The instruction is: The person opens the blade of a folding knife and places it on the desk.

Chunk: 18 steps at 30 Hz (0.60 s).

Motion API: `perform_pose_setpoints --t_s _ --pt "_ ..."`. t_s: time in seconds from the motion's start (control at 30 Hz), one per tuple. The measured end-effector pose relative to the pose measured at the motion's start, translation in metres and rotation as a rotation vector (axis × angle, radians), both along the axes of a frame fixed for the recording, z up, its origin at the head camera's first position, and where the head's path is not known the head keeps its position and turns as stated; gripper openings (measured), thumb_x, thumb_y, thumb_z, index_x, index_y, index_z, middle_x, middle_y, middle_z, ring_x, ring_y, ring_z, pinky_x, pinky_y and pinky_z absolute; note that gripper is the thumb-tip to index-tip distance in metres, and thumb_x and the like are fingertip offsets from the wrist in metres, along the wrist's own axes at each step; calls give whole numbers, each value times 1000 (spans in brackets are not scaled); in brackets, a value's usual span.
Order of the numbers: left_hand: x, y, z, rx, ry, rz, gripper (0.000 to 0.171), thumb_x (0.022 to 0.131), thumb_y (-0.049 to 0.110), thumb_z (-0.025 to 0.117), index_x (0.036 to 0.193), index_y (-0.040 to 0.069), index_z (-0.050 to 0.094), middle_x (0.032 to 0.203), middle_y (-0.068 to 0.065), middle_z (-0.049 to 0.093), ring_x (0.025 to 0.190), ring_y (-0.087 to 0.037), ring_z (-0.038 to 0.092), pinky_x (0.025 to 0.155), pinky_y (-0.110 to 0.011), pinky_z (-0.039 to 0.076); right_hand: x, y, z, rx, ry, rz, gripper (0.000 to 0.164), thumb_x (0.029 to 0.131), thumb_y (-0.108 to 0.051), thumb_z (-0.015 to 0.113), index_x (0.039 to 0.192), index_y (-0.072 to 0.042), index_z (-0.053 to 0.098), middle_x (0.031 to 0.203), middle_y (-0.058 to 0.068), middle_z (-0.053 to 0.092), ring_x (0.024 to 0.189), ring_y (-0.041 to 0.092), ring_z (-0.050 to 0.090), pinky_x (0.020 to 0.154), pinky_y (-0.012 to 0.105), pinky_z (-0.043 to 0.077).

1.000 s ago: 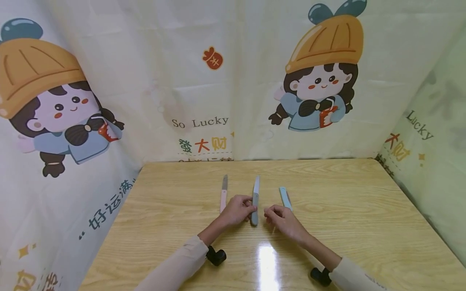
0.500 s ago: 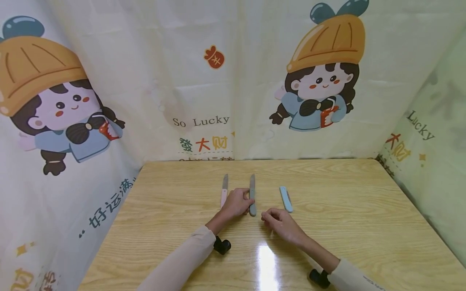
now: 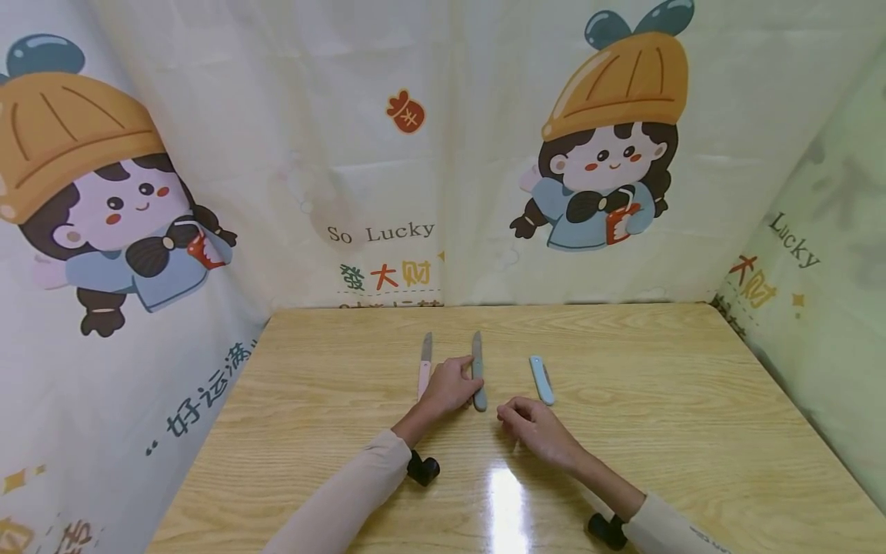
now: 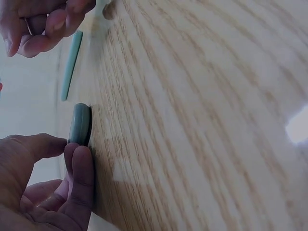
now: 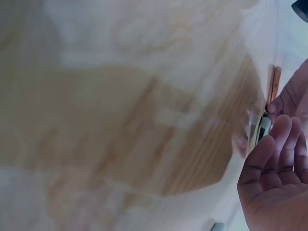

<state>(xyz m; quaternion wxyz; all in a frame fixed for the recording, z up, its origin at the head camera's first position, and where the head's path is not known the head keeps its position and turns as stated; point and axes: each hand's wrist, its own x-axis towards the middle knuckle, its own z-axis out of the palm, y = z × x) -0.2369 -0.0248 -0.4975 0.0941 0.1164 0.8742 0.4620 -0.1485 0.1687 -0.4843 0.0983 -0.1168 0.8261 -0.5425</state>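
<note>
My left hand [image 3: 450, 385] pinches the grey-green handle of an unfolded folding knife [image 3: 479, 397], thumb on one side and fingers on the other. Its blade points to the far edge, and the knife looks laid on the table. In the left wrist view the handle's rounded end [image 4: 80, 122] sticks out past the fingertips. Partly behind that hand lies an unfolded knife with a pink handle [image 3: 424, 373]. To the right is a light blue folding knife [image 3: 542, 381], folded up. My right hand [image 3: 538, 432] hovers near the grey-green knife, fingers loosely curled around nothing.
The wooden table [image 3: 657, 400] reaches back to a printed cloth curtain [image 3: 477, 169]. More cloth hangs at the left and right sides. A bright reflection lies on the table's near part. Black wrist cameras [image 3: 424, 468] sit under both forearms.
The left hand brought the grey-green knife slightly left and away from me, level with the pink one, then stayed nearly still. The right hand drew back a little from the blue knife.
</note>
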Motion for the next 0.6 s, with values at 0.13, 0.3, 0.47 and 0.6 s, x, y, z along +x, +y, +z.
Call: perform_pose_setpoints --t_s 0.13,0.3,0.47,0.6 --pt "3 -3 1 18 2 26 56 94 13 67 147 2 53 53 2 61 41 -8 51 38 -21 32 -2 3 1 6 29 -26 28 108 -23 53 101 0 68 86 10 65 77 26 59 63 29 49" --pt "9 -6 5 16 55 58 50 95 16 66 143 5 59 56 5 58 44 -6 46 41 -23 32 -2 7 4 26 67 -48 25 107 -23 56 105 -1 68 90 9 66 79 24 58 65 29 49" --pt "20 -9 10 15 116 45 44 96 18 65 138 5 63 68 6 59 51 -7 45 47 -24 35 -5 11 6 35 98 -74 25 105 -24 60 106 -1 69 98 11 67 89 24 59 72 30 49" --pt "31 -9 15 3 127 26 42 96 21 65 136 6 65 71 5 60 53 -7 46 47 -25 35 -9 18 5 34 128 -53 21 104 -19 61 109 1 67 103 11 67 93 22 60 80 32 50"
